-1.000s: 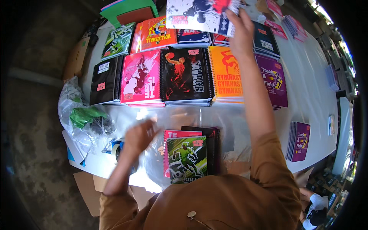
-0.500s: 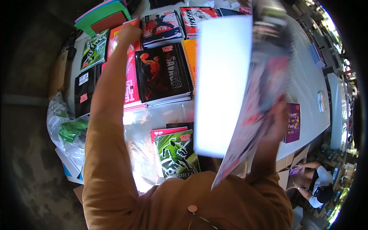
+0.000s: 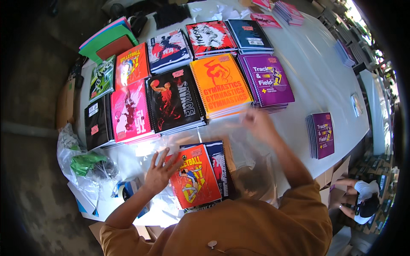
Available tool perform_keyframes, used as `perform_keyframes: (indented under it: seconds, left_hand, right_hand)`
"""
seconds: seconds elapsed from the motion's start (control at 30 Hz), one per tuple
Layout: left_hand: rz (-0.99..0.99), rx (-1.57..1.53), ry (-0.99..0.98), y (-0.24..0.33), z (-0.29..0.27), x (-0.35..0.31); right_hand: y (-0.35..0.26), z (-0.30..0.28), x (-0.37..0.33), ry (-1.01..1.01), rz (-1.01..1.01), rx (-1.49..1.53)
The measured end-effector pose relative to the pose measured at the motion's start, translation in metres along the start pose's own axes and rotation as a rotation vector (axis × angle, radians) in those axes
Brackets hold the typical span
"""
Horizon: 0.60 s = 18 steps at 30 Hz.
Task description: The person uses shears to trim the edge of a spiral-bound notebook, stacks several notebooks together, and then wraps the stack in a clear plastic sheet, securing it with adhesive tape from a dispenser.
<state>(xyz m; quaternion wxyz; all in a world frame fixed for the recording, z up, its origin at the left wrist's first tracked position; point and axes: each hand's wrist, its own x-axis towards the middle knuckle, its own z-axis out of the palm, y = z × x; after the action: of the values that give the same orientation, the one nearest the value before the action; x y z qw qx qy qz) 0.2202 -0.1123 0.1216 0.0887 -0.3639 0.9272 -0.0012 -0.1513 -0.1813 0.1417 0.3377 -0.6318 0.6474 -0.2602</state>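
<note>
In front of me lies a small pile of spiral notebooks. On top is an orange-red notebook with a player figure (image 3: 195, 179); a dark blue notebook (image 3: 218, 160) sticks out from under it. My left hand (image 3: 160, 173) has its fingers spread at the left edge of the orange-red notebook, holding nothing. My right hand (image 3: 259, 123) is curled and blurred, just in front of the stack of purple notebooks (image 3: 268, 83) and the stack of orange notebooks (image 3: 222, 87). Clear plastic (image 3: 252, 149) spreads below that hand; whether the fingers grip it cannot be made out.
Rows of notebook stacks, including black ones (image 3: 173, 100) and pink ones (image 3: 130, 113), fill the white table (image 3: 311, 68). Another purple stack (image 3: 321, 135) stands at right. Crumpled plastic (image 3: 72, 147) hangs at the left edge. A person (image 3: 363, 200) sits at lower right.
My left hand has come back from the far left stacks to the near pile. The notebooks my right hand held up are down; orange-red and dark blue ones now cover the green one.
</note>
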Motion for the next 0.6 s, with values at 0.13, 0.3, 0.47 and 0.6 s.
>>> perform_keyframes:
  seconds: [0.13,0.3,0.47,0.6]
  left_hand:
    - [-0.029,-0.220,0.432,-0.027,-0.074,0.103]
    - [-0.008,-0.349,0.603,-0.083,-0.096,0.277]
    - [-0.126,-0.189,0.482,-0.121,-0.062,0.373]
    - [-0.184,-0.206,0.316,-0.117,-0.070,0.389]
  right_hand:
    - [0.049,-0.071,0.137,0.599,-0.252,-0.183]
    - [0.083,-0.114,0.237,0.705,0.492,-0.374]
    - [0.087,-0.117,0.246,0.533,0.628,-0.393]
    - [0.108,-0.138,0.237,0.934,0.228,-0.159]
